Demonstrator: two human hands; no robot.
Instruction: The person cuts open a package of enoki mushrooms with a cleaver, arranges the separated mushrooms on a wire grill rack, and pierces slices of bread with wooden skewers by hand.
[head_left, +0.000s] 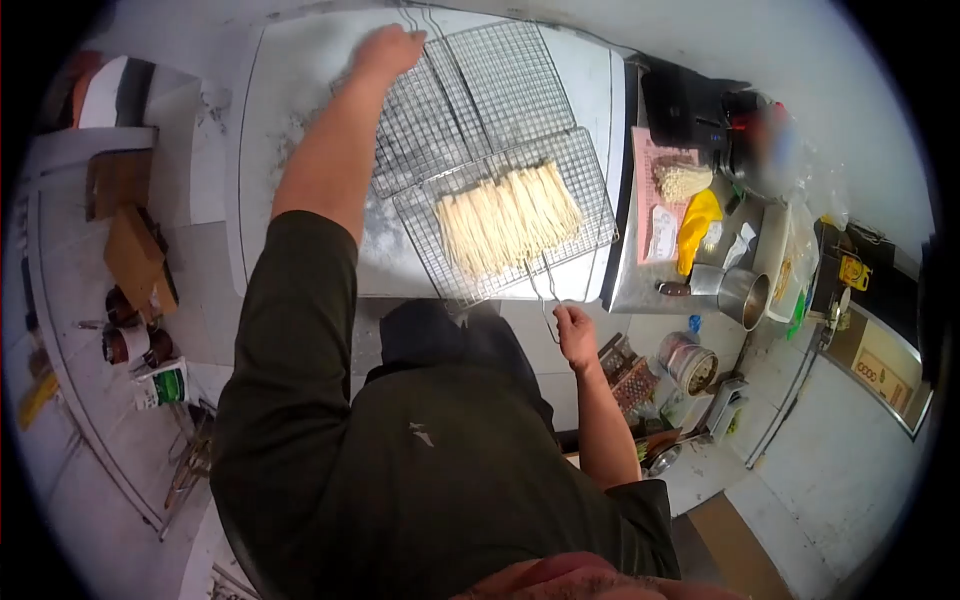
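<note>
Dark shirt (440, 470), right fingers (566, 320) around a wire handle (540, 288), left fingers (408, 44) by a mesh rack (412, 115), grip unclear

at right, a yellow item (698, 230) overlaps the edge of a pink sheet (648, 165); below, a knife (676, 289) lies just beside a steel pot (743, 299). lower down, a bucket (690, 362) sits near a reddish crate (634, 384). at left are a brown box (137, 255) and a green-and-white bag (167, 385).
</note>
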